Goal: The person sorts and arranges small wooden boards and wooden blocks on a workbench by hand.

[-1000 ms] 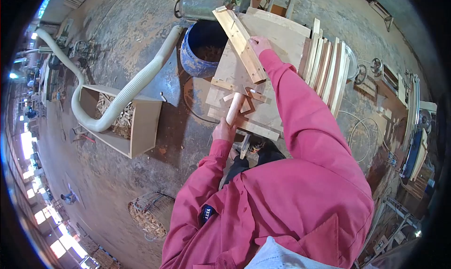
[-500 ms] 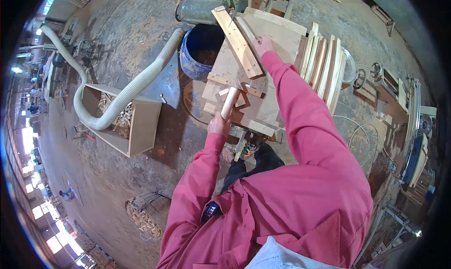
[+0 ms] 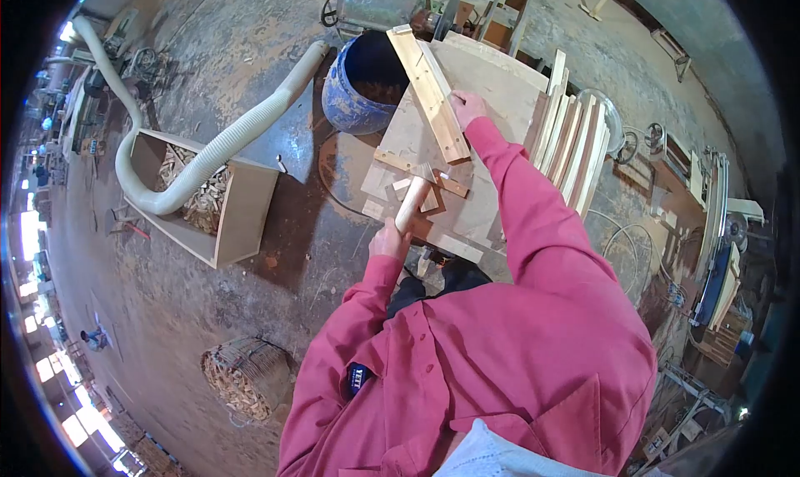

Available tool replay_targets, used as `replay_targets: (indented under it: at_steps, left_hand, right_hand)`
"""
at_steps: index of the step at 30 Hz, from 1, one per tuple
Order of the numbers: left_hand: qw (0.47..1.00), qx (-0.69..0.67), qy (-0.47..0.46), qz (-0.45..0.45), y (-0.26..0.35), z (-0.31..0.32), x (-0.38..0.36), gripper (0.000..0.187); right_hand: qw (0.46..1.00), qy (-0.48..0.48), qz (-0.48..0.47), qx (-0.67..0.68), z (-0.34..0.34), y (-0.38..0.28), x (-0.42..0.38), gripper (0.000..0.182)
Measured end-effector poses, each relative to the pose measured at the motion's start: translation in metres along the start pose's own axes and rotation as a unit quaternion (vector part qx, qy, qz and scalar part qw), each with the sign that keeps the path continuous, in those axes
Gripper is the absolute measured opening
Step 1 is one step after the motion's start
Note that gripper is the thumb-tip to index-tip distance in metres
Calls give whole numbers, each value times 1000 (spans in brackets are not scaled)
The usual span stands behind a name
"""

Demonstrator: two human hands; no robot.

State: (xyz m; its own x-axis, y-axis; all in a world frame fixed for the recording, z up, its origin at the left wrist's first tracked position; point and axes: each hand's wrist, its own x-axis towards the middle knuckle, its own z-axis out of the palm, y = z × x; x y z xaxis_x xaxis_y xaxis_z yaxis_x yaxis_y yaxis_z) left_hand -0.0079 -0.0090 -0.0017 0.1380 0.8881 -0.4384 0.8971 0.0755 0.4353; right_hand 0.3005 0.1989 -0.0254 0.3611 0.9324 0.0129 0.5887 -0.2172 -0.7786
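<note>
My left hand [image 3: 390, 242] is wrapped round the near end of a pale wooden stick [image 3: 413, 204], which points up over the front of the worktable [image 3: 467, 242]. The stick's far end lies near a small grey angled plate [image 3: 423, 172] among short wooden blocks. Farther over the tabletop, my right hand [image 3: 468, 109] is closed on a wooden strip [image 3: 437, 67] that lies along the right side of a thick wooden fence board [image 3: 432, 102]. My fingers partly hide the strip's near end.
Several long wooden strips [image 3: 572, 148] are stacked at the table's right edge. A blue drum [image 3: 348, 104] stands to its left. Beyond are a ribbed hose [image 3: 237, 148] and a wooden box [image 3: 246, 219] of offcuts. A wire basket [image 3: 267, 369] of scraps sits lower left.
My right hand has brought its strip from an angle apart from the fence board to lie against it. The left hand still grips the stick. The view has shifted slightly.
</note>
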Motion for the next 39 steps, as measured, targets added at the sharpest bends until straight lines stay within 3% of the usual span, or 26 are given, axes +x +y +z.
replay_targets:
  at_steps: [2, 6, 14, 27, 30, 32, 35, 36, 38, 39]
  left_hand:
    - [1000, -3, -5, 4, -2, -1, -4, 43]
    - [1000, -7, -16, -14, -2, -3, -7, 41]
    - [1000, 5, -11, -5, 11, -3, 6, 41]
    - [999, 16, 35, 17, 54, 6, 70, 42]
    - [998, 18, 48, 23, 59, 6, 71, 42]
    - [998, 19, 54, 30, 61, 7, 73, 42]
    - [998, -3, 60, 12, 57, 8, 68, 45]
    - [998, 7, 57, 19, 55, 7, 66, 44]
    - [998, 12, 57, 23, 52, 7, 59, 43]
    - [998, 20, 50, 17, 50, 6, 54, 43]
  right_hand:
    - [999, 13, -31, -12, 9, -2, 13, 32]
    - [999, 25, 3, 44, 10, -23, 16, 27]
    - [999, 41, -19, 6, 8, -5, 39, 26]
    - [997, 24, -46, 53, -1, 34, 123, 32]
    - [998, 58, 2, 3, -20, 16, 121, 24]
    - [998, 51, 19, -44, -27, 24, 124, 30]
    - [994, 81, 69, -6, -30, 28, 111, 34]
    - [995, 80, 66, -9, -31, 28, 102, 34]
    - [992, 110, -45, -30, -39, 16, 65, 39]
    - [997, 73, -6, 1, -44, 10, 53, 40]
